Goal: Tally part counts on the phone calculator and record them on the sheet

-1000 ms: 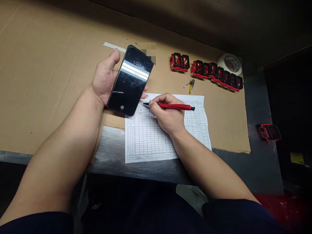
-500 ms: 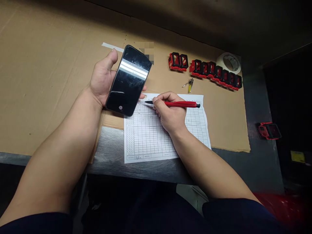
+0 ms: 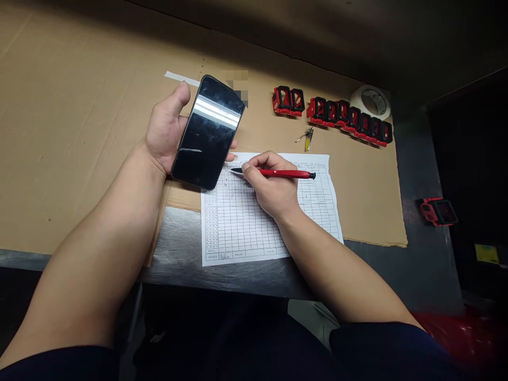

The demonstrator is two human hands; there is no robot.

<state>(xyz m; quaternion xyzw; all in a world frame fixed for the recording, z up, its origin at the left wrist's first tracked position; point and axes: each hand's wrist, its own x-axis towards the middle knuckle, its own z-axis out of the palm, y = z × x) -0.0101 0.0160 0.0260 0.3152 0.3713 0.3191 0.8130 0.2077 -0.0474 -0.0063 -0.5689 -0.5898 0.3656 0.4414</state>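
Observation:
My left hand (image 3: 164,129) grips a black smartphone (image 3: 206,135) upright by its edges, its dark glass reflecting a white band of light. My right hand (image 3: 273,188) rests on a printed paper grid form (image 3: 254,233) and holds a red pen (image 3: 283,173) in a writing grip. The pen's black tip is at or very near handwritten marks in the form's upper left area. The phone overlaps the form's top left corner and hides a little of it.
The form lies partly on a cardboard sheet (image 3: 79,132) over a steel table (image 3: 178,243). Beyond it stand a row of red-and-black plastic parts (image 3: 349,120), a tape roll (image 3: 371,102) and a small metal tool (image 3: 307,137). Another red part (image 3: 437,211) sits at right.
The phone's lit clock and fingerprint icon have gone dark. The pen tip has shifted slightly left across the form, and the whole view has drifted slightly.

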